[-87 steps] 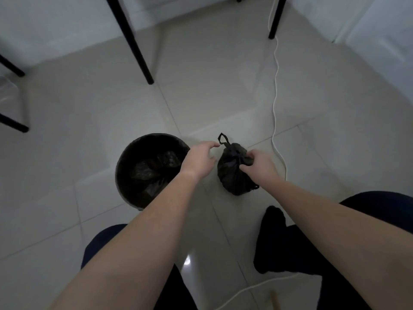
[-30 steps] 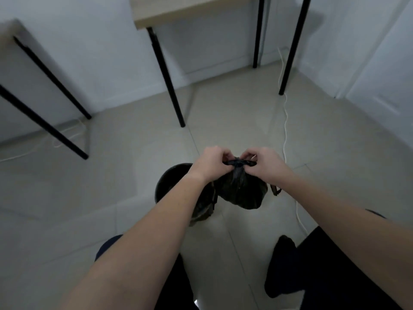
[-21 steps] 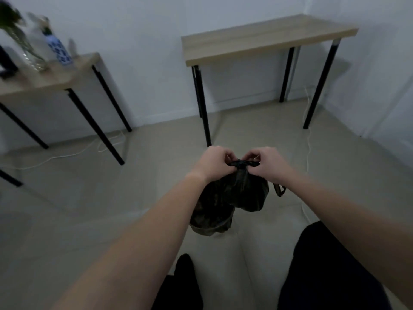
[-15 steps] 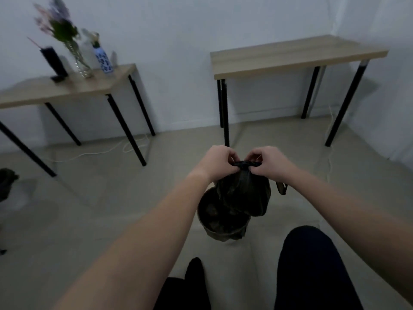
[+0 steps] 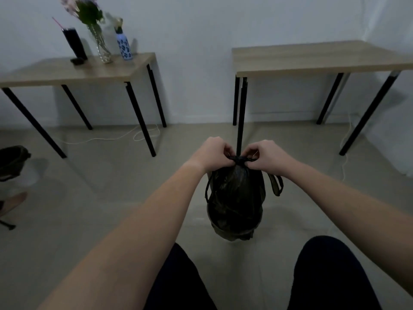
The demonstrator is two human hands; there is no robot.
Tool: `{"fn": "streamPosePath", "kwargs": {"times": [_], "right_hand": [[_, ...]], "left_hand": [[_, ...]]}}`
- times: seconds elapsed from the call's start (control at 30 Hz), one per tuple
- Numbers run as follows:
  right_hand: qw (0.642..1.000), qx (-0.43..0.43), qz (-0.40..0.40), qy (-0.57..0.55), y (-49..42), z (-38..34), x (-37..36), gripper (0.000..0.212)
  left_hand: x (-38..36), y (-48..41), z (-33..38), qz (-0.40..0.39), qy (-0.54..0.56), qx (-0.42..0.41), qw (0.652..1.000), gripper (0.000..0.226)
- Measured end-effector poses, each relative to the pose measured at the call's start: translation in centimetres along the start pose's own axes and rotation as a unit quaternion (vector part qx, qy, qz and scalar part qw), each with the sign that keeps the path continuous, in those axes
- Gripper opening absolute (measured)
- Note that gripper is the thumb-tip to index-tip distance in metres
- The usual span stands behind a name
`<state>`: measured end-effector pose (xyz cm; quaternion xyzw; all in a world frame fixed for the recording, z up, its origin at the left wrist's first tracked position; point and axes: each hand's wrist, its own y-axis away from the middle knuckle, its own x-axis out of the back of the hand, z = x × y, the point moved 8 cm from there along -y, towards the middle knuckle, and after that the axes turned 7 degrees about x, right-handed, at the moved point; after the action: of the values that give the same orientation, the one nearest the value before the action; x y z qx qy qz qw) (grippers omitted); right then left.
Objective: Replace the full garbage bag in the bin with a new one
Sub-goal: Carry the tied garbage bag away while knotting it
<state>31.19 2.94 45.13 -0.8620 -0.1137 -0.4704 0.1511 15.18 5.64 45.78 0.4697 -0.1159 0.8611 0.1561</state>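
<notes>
Head view. A full black plastic garbage bag (image 5: 237, 191) hangs in the air straight ahead of the person, its long axis vertical, its bulk directly below the fingers that carry it. The left hand (image 5: 214, 154) and the right hand (image 5: 266, 155) meet at the bag's gathered neck (image 5: 240, 158), one on each side and equally near it. The curled fingers and thumbs of both hands pinch the twisted plastic there. A loose strap loop (image 5: 276, 184) dangles from the neck under the right wrist. Both forearms reach forward and converge on the neck, wrists about level, backs of the hands upward. The dark round bin (image 5: 232, 234) stands on the pale tiled floor (image 5: 111, 198) just beneath the bag. Only the bin's lower edge shows, so whether the bag's base touches its rim cannot be told. Judged from this pose, the step in hand is closing or tightening the tie. Since the neck runs sideways between the two grips, a tightening pull would go outward, left and right, with the load hanging below. No fresh bag is visible in either hand, so lining the bin appears not yet done. Behind stand two wooden tables with black legs (image 5: 312, 59), well apart from the hands.
</notes>
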Motion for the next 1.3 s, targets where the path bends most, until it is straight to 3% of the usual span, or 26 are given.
{"fn": "streamPosePath", "kwargs": {"times": [0.47,0.63,0.8,1.1,1.3], "right_hand": [[0.995,-0.071,-0.062,-0.021,-9.6,13.1,-8.6,0.022],[0.991,-0.091,-0.097,-0.029,-12.5,13.5,-7.4,0.024],[0.989,-0.095,-0.104,-0.035,-15.6,9.3,-0.8,0.024],[0.993,-0.054,-0.107,-0.022,-22.1,-5.4,18.7,0.024],[0.992,-0.024,-0.123,-0.005,-25.9,-14.3,28.6,0.022]], "left_hand": [[-10.7,-13.4,-10.6,-0.086,0.06,0.077,0.991,0.007],[-9.4,-16.0,-11.0,-0.114,0.076,0.091,0.986,0.005],[-2.0,-17.5,-8.1,-0.107,0.083,0.106,0.985,0.015],[21.4,-18.0,2.8,-0.077,0.077,0.111,0.988,0.025],[34.8,-17.4,9.2,-0.056,0.027,0.11,0.992,0.005]]}}
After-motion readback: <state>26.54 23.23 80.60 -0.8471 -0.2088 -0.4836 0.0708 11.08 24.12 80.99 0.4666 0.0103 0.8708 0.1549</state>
